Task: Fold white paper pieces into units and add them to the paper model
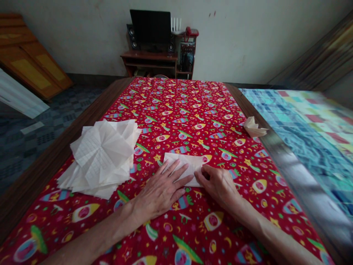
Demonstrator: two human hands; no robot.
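Observation:
A small folded white paper lies flat on the red patterned cloth in front of me. My left hand rests on its left part, palm down and fingers spread. At the right edge of the paper, my right hand has its fingers curled with thumb and index finger pinched on the sheet. Both hands cover part of the paper's lower side. To the left sits a loose pile of creased white papers, the top one showing radiating folds and faint writing.
A folded paper shape stands near the cloth's right edge. Wooden borders flank the cloth. Beyond it are a desk with a monitor and a red telephone. A checked bedspread lies right, a wooden cabinet left.

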